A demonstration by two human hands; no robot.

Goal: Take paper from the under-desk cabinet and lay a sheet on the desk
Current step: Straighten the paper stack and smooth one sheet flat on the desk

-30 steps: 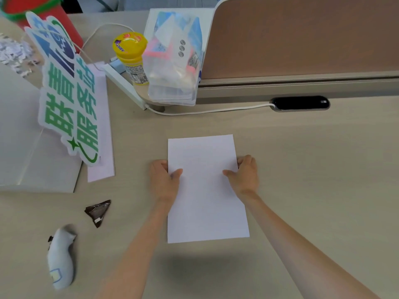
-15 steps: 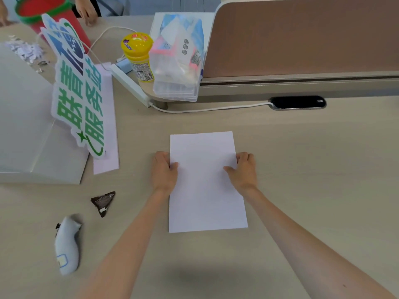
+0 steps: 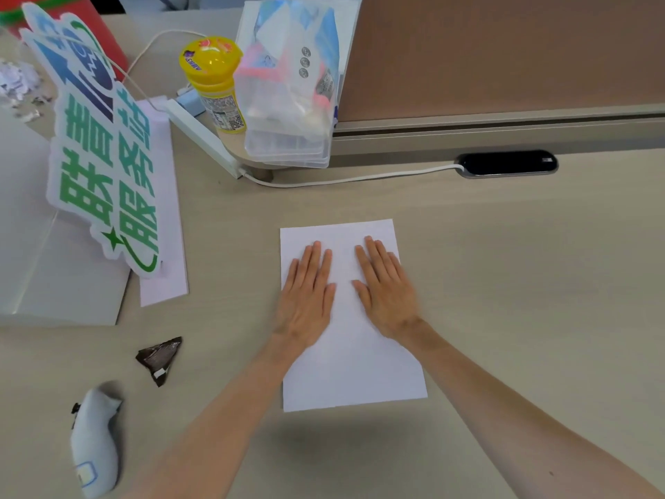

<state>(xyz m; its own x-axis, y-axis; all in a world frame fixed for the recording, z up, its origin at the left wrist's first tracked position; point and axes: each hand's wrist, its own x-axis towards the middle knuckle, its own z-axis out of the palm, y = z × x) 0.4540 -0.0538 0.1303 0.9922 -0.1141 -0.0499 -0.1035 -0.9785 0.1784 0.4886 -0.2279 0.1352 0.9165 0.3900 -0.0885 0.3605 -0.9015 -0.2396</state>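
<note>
A white sheet of paper (image 3: 354, 372) lies flat on the beige desk (image 3: 521, 300), long side running away from me. My left hand (image 3: 307, 300) rests palm down on the sheet's left half, fingers straight and close together. My right hand (image 3: 387, 295) lies palm down on the right half in the same way. Neither hand grips anything. The under-desk cabinet is out of view.
A green and blue cut-out sign (image 3: 100, 153) stands at the left over a grey board (image 3: 54, 282). A yellow-lidded jar (image 3: 216, 84) and a clear plastic box (image 3: 291, 95) sit at the back by a brown partition (image 3: 503, 55). A dark wrapper (image 3: 160, 358) and a white handheld device (image 3: 95, 441) lie front left.
Both hands let go of the sheet's side edges and moved inward onto it, now lying flat with palms down. The sheet stays in about the same place.
</note>
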